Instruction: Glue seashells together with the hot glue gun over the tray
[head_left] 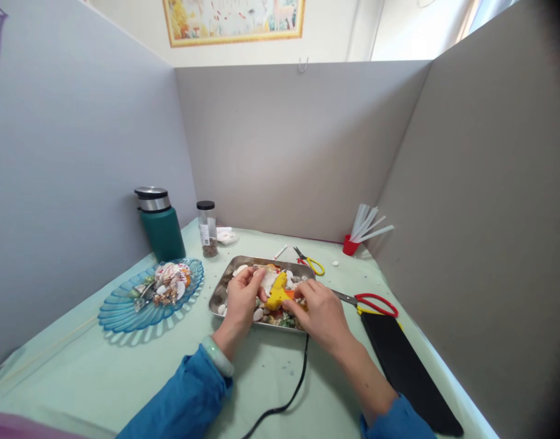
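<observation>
Over a metal tray, my left hand pinches a whitish, partly see-through piece, perhaps a shell. My right hand is closed at the right side of a yellow hot glue gun with an orange part. The glue gun lies across the tray between both hands, close to the left fingertips. White pebbles, shells and small coloured bits lie in the tray, partly covered by my hands. A black cord runs from below my right hand towards me.
To the left are a blue scalloped plate of shells, a green bottle and a jar. Red-handled scissors, a black slab, yellow-handled scissors and a red cup of glue sticks stand right. Grey panels surround the table.
</observation>
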### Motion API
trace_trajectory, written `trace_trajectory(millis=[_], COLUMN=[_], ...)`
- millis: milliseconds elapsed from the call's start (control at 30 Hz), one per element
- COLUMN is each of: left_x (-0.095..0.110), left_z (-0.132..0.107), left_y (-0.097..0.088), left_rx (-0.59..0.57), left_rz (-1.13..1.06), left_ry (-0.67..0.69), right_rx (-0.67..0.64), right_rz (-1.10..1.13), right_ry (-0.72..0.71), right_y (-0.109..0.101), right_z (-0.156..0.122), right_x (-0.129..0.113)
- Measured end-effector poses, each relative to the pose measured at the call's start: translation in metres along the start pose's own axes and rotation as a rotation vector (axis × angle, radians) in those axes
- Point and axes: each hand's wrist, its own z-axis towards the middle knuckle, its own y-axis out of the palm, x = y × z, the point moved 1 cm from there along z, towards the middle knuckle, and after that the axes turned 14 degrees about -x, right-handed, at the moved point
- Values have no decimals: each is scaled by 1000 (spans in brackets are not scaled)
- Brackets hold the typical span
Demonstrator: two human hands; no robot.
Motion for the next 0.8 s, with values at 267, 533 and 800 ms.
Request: trace_trajectory(millis=[267, 533, 800], left_x=[-3, -1, 4], left_z=[1, 0, -7], left_y=[-3, 0, 11], left_rx=[24, 13, -231], left_rz=[-8, -6, -1], left_ry=[0, -7, -75], right_rx=[-92, 32, 116], right_rz=[-105, -113, 101], right_ry=[31, 113, 59], right_y=[7, 11, 5], right_z=[-2, 0, 1], right_x=[2, 8, 1])
